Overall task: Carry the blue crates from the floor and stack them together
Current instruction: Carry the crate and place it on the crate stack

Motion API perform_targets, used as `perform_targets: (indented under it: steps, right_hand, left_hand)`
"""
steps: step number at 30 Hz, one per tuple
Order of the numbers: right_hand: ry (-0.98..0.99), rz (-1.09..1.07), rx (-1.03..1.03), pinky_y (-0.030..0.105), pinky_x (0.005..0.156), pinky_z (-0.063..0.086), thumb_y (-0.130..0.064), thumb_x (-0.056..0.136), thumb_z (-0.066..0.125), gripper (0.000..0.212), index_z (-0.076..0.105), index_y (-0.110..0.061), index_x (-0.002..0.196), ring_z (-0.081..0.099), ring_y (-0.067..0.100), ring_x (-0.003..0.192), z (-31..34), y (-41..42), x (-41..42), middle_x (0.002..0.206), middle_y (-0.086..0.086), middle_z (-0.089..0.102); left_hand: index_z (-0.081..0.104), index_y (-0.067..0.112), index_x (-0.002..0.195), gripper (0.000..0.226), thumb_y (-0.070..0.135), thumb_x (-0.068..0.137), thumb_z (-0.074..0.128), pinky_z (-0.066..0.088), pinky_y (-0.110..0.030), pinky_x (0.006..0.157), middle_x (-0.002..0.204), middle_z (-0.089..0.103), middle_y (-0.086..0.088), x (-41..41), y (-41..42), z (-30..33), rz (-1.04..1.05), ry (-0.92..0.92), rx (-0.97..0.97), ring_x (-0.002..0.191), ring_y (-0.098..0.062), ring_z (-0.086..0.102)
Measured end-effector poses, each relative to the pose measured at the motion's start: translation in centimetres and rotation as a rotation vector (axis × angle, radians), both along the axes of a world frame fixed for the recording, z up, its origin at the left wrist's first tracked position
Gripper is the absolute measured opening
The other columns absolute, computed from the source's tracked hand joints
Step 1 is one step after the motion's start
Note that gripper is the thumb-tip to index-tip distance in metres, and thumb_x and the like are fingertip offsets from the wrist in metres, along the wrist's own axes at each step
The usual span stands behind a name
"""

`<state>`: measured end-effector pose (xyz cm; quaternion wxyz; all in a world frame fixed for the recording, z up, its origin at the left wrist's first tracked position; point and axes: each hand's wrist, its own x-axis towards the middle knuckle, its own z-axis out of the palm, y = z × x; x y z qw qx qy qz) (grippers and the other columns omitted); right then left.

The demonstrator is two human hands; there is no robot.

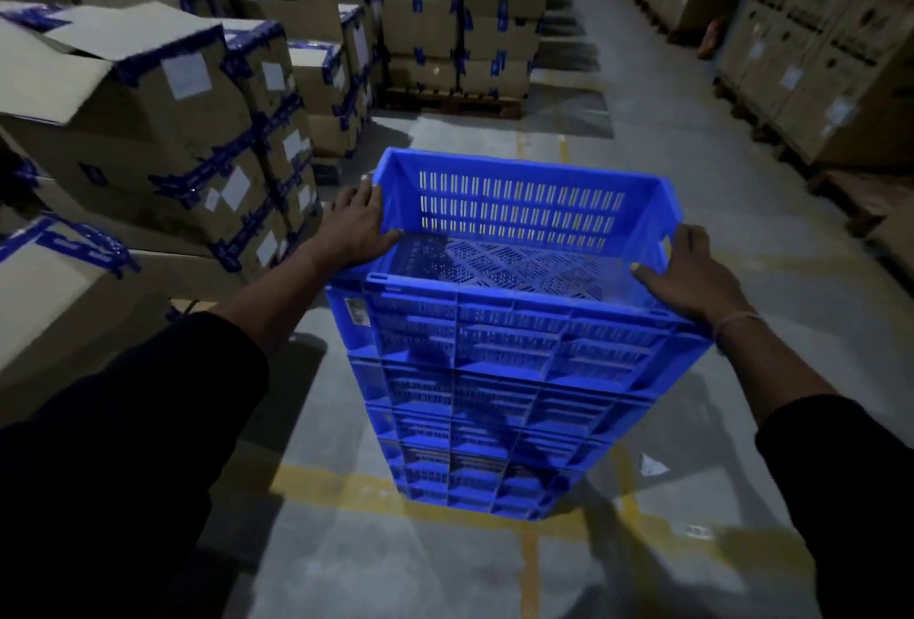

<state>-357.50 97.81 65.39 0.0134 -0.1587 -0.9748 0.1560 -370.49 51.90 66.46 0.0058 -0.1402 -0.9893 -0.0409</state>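
A stack of several blue slotted crates [494,420] stands on the concrete floor in front of me. The top blue crate [519,203] is empty and sits on the stack with its open side up. My left hand [353,228] grips the top crate's left rim, thumb inside over the edge. My right hand [692,275] grips the right rim near the front corner, thumb inside the crate.
Taped cardboard boxes [188,134] are piled close on the left, more on a pallet [455,102] behind, and tall cartons [816,40] line the right. An aisle of grey floor with yellow lines [346,490] runs between. Paper scraps [653,465] lie at right.
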Motion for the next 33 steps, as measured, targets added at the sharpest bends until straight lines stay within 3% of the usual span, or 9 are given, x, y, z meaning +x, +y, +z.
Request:
perform_targets:
  steps: [6, 11, 15, 18, 22, 24, 28, 31, 33]
  right_hand:
    - [-0.002, -0.045, -0.004, 0.049, 0.106, 0.043, -0.065, 0.091, 0.059, 0.106, -0.003, -0.016, 0.162, 0.039, 0.037, 0.144, 0.3, -0.8, 0.2, 0.17, 0.003, -0.008]
    - [0.055, -0.025, -0.127, 0.048, 0.108, 0.041, -0.064, 0.089, 0.061, 0.103, 0.006, -0.015, 0.162, 0.034, 0.033, 0.147, 0.8, -0.3, 0.0, 0.17, 0.005, 0.002]
    - [0.144, -0.071, -0.827, 0.051, 0.107, 0.046, -0.065, 0.087, 0.064, 0.1, 0.015, -0.019, 0.162, 0.036, 0.032, 0.146, 1.7, 0.6, 1.1, 0.168, 0.005, 0.019]
    - [0.2, 0.019, -1.422, 0.039, 0.087, 0.059, -0.055, 0.097, 0.054, 0.056, 0.061, -0.018, 0.139, 0.062, 0.031, 0.124, 1.1, 2.1, 3.3, 0.136, 0.007, 0.065]
    - [0.298, -0.21, -1.482, 0.018, 0.086, 0.045, -0.076, 0.062, 0.075, 0.115, 0.037, -0.021, 0.156, 0.06, -0.001, 0.099, -2.0, 6.4, 5.1, 0.138, -0.008, 0.058]
    - [0.398, -0.303, -1.457, 0.023, 0.102, 0.034, -0.067, 0.086, 0.055, 0.086, 0.034, -0.021, 0.156, 0.052, 0.003, 0.118, -3.9, 7.5, 5.6, 0.144, -0.008, 0.051]
    - [0.45, -0.337, -1.491, 0.034, 0.102, 0.047, -0.036, 0.106, 0.049, 0.027, 0.067, -0.025, 0.122, 0.062, 0.018, 0.113, -12.3, 5.7, 5.0, 0.126, 0.004, 0.065]
    - [0.294, -0.285, -1.69, 0.03, 0.061, 0.06, -0.031, 0.11, 0.025, 0.072, 0.082, -0.028, 0.067, 0.074, 0.013, 0.07, -11.7, 1.7, 5.8, 0.081, -0.001, 0.079]
    - [0.3, -0.271, -1.685, 0.029, 0.065, 0.061, -0.039, 0.106, 0.039, 0.057, 0.083, -0.026, 0.073, 0.075, 0.014, 0.074, -10.5, 2.0, 6.2, 0.084, -0.002, 0.079]
  left_hand:
    - [0.061, 0.01, 0.132, 0.081, 0.077, 0.096, 0.031, 0.047, -0.045, 0.103, 0.13, 0.065, -0.014, 9.1, 11.2, 1.5, -0.493, -0.162, 0.188, 0.119, -0.031, 0.059]
    - [0.057, 0.019, 0.125, 0.068, 0.077, 0.09, 0.047, 0.041, -0.035, 0.064, 0.09, 0.058, -0.002, 13.4, 22.8, 0.9, -0.681, -0.081, -0.056, 0.085, -0.029, 0.062]
    - [0.061, 0.018, 0.104, 0.053, 0.069, 0.089, 0.06, 0.04, -0.035, 0.067, 0.088, 0.051, 0.002, 13.1, 26.1, 1.6, -0.642, -0.149, -0.157, 0.08, -0.025, 0.054]
    - [0.063, 0.015, 0.105, 0.044, 0.057, 0.094, 0.062, 0.038, -0.035, 0.068, 0.09, 0.052, -0.002, 12.7, 26.4, 1.4, -0.651, -0.111, -0.208, 0.087, -0.029, 0.059]
    - [0.062, 0.014, 0.114, 0.042, 0.052, 0.096, 0.062, 0.042, -0.04, 0.073, 0.111, 0.066, -0.011, 12.6, 26.4, 0.8, -0.663, -0.052, -0.207, 0.101, -0.034, 0.063]
    - [0.063, 0.015, 0.114, 0.041, 0.052, 0.096, 0.062, 0.048, -0.042, 0.076, 0.109, 0.067, -0.011, 12.5, 26.5, 0.7, -0.665, -0.064, -0.198, 0.098, -0.035, 0.064]
    - [0.065, 0.015, 0.11, 0.039, 0.051, 0.096, 0.062, 0.051, -0.044, 0.078, 0.106, 0.066, -0.01, 12.2, 26.7, 0.4, -0.654, -0.064, -0.192, 0.095, -0.034, 0.063]
    - [0.065, 0.015, 0.106, 0.039, 0.052, 0.095, 0.064, 0.047, -0.043, 0.073, 0.098, 0.065, -0.008, 11.8, 26.6, 0.0, -0.651, -0.027, -0.21, 0.092, -0.034, 0.063]
    - [0.064, 0.015, 0.105, 0.038, 0.052, 0.095, 0.063, 0.043, -0.04, 0.068, 0.088, 0.057, -0.004, 11.8, 26.9, -0.1, -0.652, -0.014, -0.216, 0.088, -0.031, 0.062]
